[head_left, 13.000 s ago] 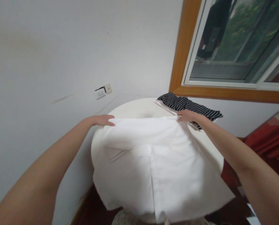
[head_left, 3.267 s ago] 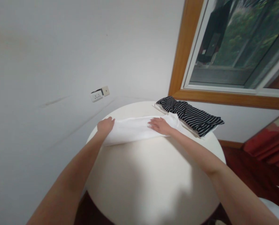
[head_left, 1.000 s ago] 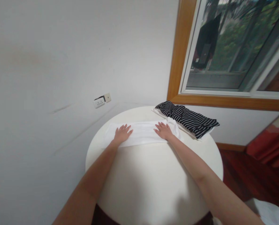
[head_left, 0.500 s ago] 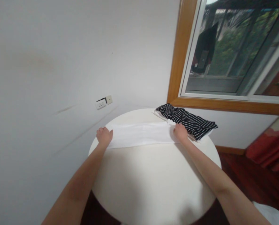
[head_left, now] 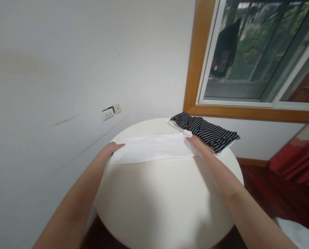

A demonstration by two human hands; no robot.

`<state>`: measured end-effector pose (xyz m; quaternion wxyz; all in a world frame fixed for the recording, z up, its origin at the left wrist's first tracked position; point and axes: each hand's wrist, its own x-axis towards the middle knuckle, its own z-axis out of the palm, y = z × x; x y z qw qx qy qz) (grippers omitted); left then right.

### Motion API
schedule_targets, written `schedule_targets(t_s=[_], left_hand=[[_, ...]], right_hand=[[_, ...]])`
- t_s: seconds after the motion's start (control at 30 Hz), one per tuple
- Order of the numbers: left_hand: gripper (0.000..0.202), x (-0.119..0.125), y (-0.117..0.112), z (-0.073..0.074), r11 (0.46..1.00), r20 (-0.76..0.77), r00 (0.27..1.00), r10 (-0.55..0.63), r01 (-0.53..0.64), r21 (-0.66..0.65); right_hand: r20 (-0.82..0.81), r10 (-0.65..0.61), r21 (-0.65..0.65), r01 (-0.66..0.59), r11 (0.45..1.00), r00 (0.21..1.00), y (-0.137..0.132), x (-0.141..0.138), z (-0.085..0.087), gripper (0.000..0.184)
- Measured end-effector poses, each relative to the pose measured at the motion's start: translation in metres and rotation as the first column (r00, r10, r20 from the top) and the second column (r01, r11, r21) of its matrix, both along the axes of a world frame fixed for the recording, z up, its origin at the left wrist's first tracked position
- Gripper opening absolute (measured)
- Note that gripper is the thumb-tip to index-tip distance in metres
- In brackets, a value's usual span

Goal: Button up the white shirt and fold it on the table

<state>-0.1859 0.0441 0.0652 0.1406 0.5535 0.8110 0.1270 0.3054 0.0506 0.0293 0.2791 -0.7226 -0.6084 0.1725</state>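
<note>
A white cloth, folded into a long narrow strip, lies across the far part of a round white table. My left hand is at the strip's left end, fingers closed over the edge. My right hand grips the strip's right end, and its fingertips are hidden by the fabric. Both forearms reach over the table from the near side.
A folded black-and-white striped garment rests on a white one at the table's far right, close to my right hand. A white wall with a socket is behind. A wood-framed window is at right, with red fabric below it.
A large white garment spread over the table is now a narrow strip. In the last second my hands moved from pressing flat on it out to its two ends.
</note>
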Motion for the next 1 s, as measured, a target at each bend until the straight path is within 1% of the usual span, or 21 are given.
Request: schedule_targets(t_s=[0.07, 0.13, 0.27, 0.33, 0.4, 0.43, 0.47, 0.5, 0.53, 0.57, 0.6, 0.63, 0.67, 0.7, 0.77, 0.8, 0.87, 0.93, 1.0], left_hand=[[0.073, -0.004, -0.001, 0.000, 0.998, 0.066, 0.998, -0.018, 0.021, -0.051], [0.075, -0.004, -0.004, -0.002, 0.998, 0.143, 0.989, -0.028, 0.036, -0.056], [0.072, 0.001, -0.014, -0.003, 0.997, 0.331, 0.942, -0.058, 0.073, -0.032], [0.074, 0.005, -0.018, -0.001, 0.998, 0.339, 0.939, -0.061, 0.067, -0.005], [0.080, 0.008, -0.021, 0.000, 0.998, 0.263, 0.964, -0.049, 0.037, 0.051], [0.083, 0.009, -0.021, 0.001, 0.996, 0.211, 0.977, -0.040, 0.023, 0.083], [0.085, 0.010, -0.022, 0.002, 0.994, 0.160, 0.987, -0.034, 0.016, 0.112], [0.086, 0.012, -0.021, 0.002, 0.991, 0.112, 0.993, -0.029, 0.014, 0.132], [0.086, 0.014, -0.021, 0.002, 0.990, 0.071, 0.997, -0.024, 0.013, 0.142], [0.084, 0.016, -0.020, 0.003, 0.990, 0.037, 0.999, -0.015, 0.010, 0.141], [0.082, 0.018, -0.019, 0.003, 0.991, 0.008, 1.000, -0.004, 0.003, 0.131], [0.080, 0.020, -0.018, 0.003, 0.993, -0.017, 1.000, 0.007, -0.005, 0.119], [0.077, 0.022, -0.017, 0.004, 0.994, -0.038, 0.999, 0.018, -0.014, 0.110], [0.076, 0.023, -0.016, 0.004, 0.994, -0.058, 0.998, 0.025, -0.019, 0.105], [0.074, 0.025, -0.016, 0.005, 0.993, -0.089, 0.996, 0.026, -0.015, 0.116], [0.074, 0.025, -0.016, 0.006, 0.991, -0.102, 0.995, 0.019, -0.006, 0.130], [0.074, 0.026, -0.015, 0.007, 0.988, -0.120, 0.993, 0.006, 0.013, 0.153], [0.077, 0.026, -0.013, 0.008, 0.989, -0.125, 0.992, 0.000, 0.018, 0.144], [0.079, 0.025, -0.010, 0.009, 0.994, -0.121, 0.993, 0.004, 0.010, 0.112]], right_hand=[[-0.168, 0.011, -0.006, -0.012, 1.000, 0.986, 0.000, 0.001, -0.001, 0.029], [-0.307, 0.033, 0.000, -0.035, 0.999, 0.951, -0.001, 0.001, 0.000, 0.031], [-0.481, 0.055, -0.009, -0.068, 0.998, 0.875, -0.005, -0.001, 0.009, 0.033], [-0.578, 0.051, -0.038, -0.089, 0.995, 0.814, -0.008, -0.002, 0.014, 0.032], [-0.653, 0.033, -0.069, -0.104, 0.992, 0.756, -0.011, -0.001, 0.019, 0.032], [-0.656, 0.032, -0.077, -0.109, 0.991, 0.754, -0.013, 0.000, 0.021, 0.032], [-0.619, 0.039, -0.079, -0.111, 0.991, 0.784, -0.015, 0.001, 0.023, 0.032], [-0.540, 0.053, -0.075, -0.111, 0.991, 0.840, -0.017, 0.003, 0.025, 0.033], [-0.404, 0.073, -0.071, -0.111, 0.991, 0.912, -0.020, 0.004, 0.028, 0.033], [-0.231, 0.091, -0.065, -0.109, 0.992, 0.969, -0.023, 0.005, 0.032, 0.035], [-0.055, 0.100, -0.058, -0.103, 0.993, 0.993, -0.027, 0.005, 0.036, 0.038], [0.098, 0.100, -0.042, -0.097, 0.994, 0.990, -0.032, 0.004, 0.041, 0.042], [0.220, 0.095, -0.011, -0.095, 0.995, 0.971, -0.036, 0.002, 0.047, 0.047], [0.307, 0.090, 0.028, -0.104, 0.994, 0.947, -0.040, 0.000, 0.054, 0.051], [0.405, 0.088, 0.099, -0.139, 0.985, 0.910, -0.046, -0.006, 0.067, 0.053], [0.443, 0.093, 0.107, -0.155, 0.982, 0.892, -0.048, -0.008, 0.073, 0.051], [0.466, 0.114, 0.047, -0.153, 0.987, 0.877, -0.047, -0.009, 0.080, 0.045], [0.466, 0.123, -0.060, -0.108, 0.992, 0.876, -0.041, -0.003, 0.079, 0.039], [0.446, 0.103, -0.124, -0.052, 0.991, 0.889, -0.034, 0.007, 0.070, 0.035]])
